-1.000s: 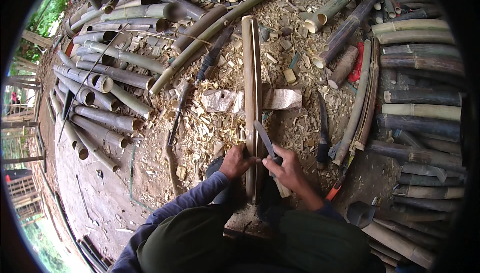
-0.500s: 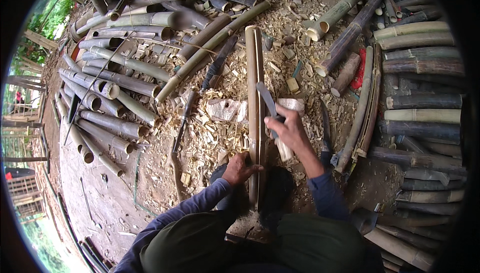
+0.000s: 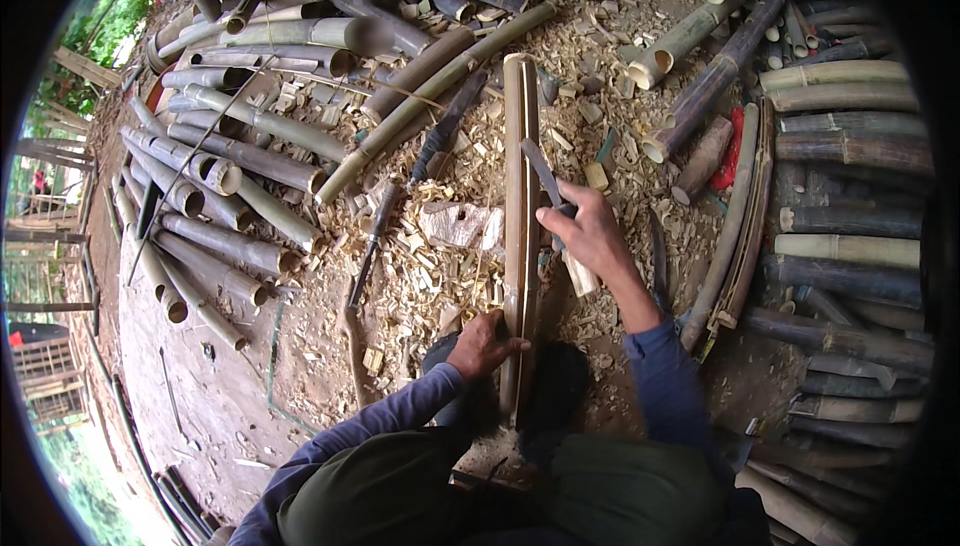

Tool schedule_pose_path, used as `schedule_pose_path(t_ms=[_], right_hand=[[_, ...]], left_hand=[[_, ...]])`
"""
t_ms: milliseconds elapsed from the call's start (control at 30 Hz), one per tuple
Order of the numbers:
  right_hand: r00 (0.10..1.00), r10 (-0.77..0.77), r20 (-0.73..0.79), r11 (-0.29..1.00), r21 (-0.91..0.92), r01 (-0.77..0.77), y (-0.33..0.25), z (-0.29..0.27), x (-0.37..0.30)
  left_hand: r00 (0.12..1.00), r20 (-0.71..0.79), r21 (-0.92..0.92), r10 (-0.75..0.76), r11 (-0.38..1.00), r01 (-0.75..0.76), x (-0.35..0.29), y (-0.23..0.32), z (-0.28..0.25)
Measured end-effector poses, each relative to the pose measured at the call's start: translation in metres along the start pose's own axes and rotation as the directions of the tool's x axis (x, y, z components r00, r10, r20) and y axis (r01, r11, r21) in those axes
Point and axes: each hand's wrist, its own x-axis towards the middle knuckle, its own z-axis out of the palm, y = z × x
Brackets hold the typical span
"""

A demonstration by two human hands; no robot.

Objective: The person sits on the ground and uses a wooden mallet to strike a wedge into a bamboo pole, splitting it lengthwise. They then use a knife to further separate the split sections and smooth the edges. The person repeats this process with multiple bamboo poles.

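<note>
A long split bamboo pole (image 3: 516, 166) stands lengthwise in front of me, its lower end between my legs. A pale slit runs down along its right side. My left hand (image 3: 482, 346) is closed on the pole's left side low down, thumb lying across it. My right hand (image 3: 590, 236) grips a knife (image 3: 541, 168) just right of the pole. Its dark blade points up and left, close to the pole's right edge; whether it touches cannot be told. The pale wooden handle end sticks out below my fist. A whitish chopped wood block (image 3: 462, 226) lies behind the pole.
Wood chips (image 3: 400, 281) cover the ground around the pole. Cut bamboo tubes (image 3: 250, 161) are piled left, and more bamboo (image 3: 845, 196) is stacked right. A dark-handled tool (image 3: 375, 241) lies left of the block. Long bamboo strips (image 3: 735, 226) lie right of my right arm.
My right hand and the knife have moved slightly up and right. The whole view has shifted a little. My left hand keeps its grip low on the pole.
</note>
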Motion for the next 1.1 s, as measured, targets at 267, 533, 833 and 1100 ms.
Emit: schedule_pose_path(t_ms=[267,533,833,1100], right_hand=[[0.999,0.042,0.004,0.998,-0.042,-0.041,-0.003,-0.011,0.024],[0.992,0.124,0.019,0.986,-0.113,-0.121,-0.019,-0.017,0.043],[0.991,-0.031,-0.13,0.998,-0.054,0.024,0.0,0.002,0.054],[0.995,-0.031,-0.097,0.99,-0.142,0.017,-0.026,-0.033,0.141]], left_hand=[[1.0,0.011,-0.025,-0.019,1.0,0.019,0.0,-0.003,0.004],[1.0,-0.009,0.052,-0.029,0.998,0.029,-0.001,0.007,0.002],[0.999,-0.011,-0.014,-0.032,0.999,0.031,-0.002,-0.007,0.008],[0.999,0.007,0.037,-0.033,0.999,0.033,0.001,-0.003,0.008]])
